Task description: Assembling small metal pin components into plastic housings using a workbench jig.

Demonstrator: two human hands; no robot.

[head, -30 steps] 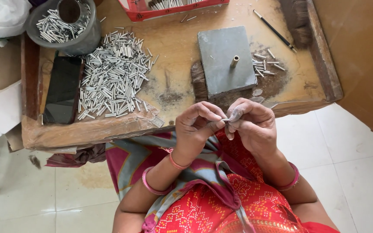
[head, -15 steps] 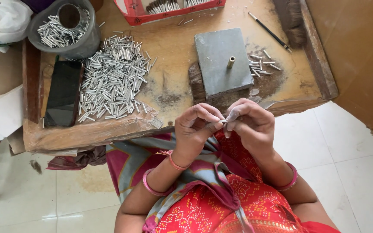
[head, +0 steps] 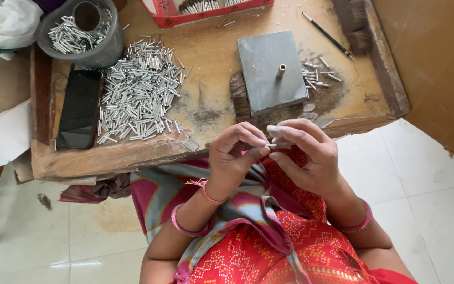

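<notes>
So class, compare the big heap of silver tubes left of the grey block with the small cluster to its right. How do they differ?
The big heap holds very many tubes, piled over each other; the small cluster holds only a handful, lying flat and apart. The heap lies beside the black slab; the cluster lies on dark-stained wood beside the grey block. Both are thin silver tubes lying loose on the wooden tray.

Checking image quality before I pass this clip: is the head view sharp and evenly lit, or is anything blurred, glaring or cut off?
Head view: soft even daylight, faint shadows, no harsh glare. The pile of small silver metal tubes and grey square block are sharp. The left hand and right hand are slightly soft around the thin silver tube. The red tray is cut off at the top.
</notes>
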